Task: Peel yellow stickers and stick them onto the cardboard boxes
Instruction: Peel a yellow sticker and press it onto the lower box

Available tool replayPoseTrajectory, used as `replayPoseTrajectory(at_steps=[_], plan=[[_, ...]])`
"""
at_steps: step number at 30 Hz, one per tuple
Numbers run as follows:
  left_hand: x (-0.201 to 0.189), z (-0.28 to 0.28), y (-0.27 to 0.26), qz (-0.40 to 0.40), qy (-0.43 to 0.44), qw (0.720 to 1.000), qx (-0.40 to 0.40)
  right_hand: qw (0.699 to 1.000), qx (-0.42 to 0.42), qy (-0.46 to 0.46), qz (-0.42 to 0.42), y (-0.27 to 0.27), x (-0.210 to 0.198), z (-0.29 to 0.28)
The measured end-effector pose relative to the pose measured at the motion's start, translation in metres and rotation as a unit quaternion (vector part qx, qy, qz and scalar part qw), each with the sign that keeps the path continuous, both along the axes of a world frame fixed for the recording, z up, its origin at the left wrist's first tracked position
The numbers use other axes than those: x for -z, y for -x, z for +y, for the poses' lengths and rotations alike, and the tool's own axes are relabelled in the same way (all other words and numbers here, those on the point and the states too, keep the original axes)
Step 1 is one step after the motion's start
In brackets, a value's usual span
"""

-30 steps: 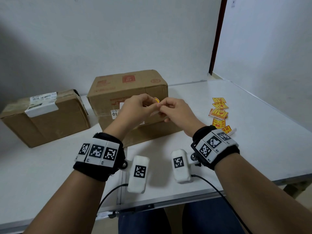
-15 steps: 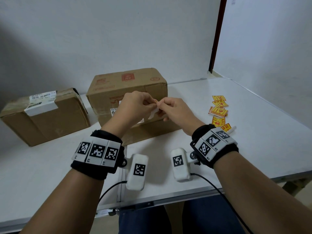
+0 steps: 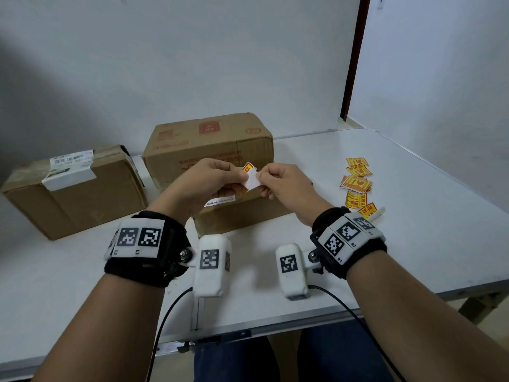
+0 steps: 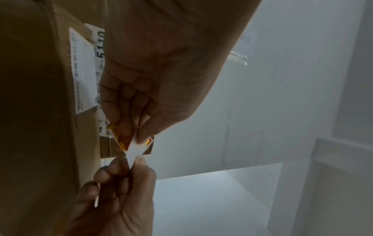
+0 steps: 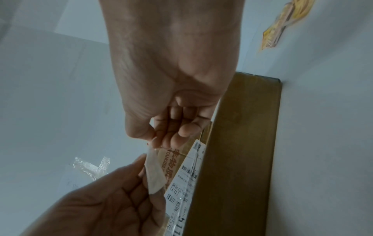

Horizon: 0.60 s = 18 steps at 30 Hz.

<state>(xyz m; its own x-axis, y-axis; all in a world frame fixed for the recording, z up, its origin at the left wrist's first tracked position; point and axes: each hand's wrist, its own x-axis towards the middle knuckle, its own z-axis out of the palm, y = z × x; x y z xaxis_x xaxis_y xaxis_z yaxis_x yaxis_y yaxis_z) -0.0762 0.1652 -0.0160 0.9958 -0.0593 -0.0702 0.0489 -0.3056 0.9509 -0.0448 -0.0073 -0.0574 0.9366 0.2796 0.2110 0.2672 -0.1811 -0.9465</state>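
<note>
Left hand [image 3: 205, 179]: the small yellow-and-red sticker [image 3: 248, 169] is pinched between its thumb and fingers.
Right hand [image 3: 286, 183]: the white backing paper [image 3: 254, 181] is pinched between its thumb and fingers, partly parted from the sticker.
Sticker position: held above the white table [image 3: 413, 230], in front of the tall brown cardboard box [image 3: 209, 144].
Second box: a lower brown cardboard box with a white label [image 3: 74, 188] is set to the left.
Spare stickers: a loose cluster of yellow stickers [image 3: 357, 183] is lying on the table to the right.
</note>
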Motion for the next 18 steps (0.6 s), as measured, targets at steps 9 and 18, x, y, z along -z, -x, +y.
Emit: replayPoseTrajectory(at_steps=[9,18], plan=[[0.01,-0.003,0.004,0.022,0.094,0.994,-0.055,0.998,0.004,-0.043,0.038,0.003,0.0,0.0],[0.013,-0.007,0.004,-0.1,-0.098,0.986,-0.09,0.993,0.015,-0.06,0.105,-0.001,0.0,-0.004]])
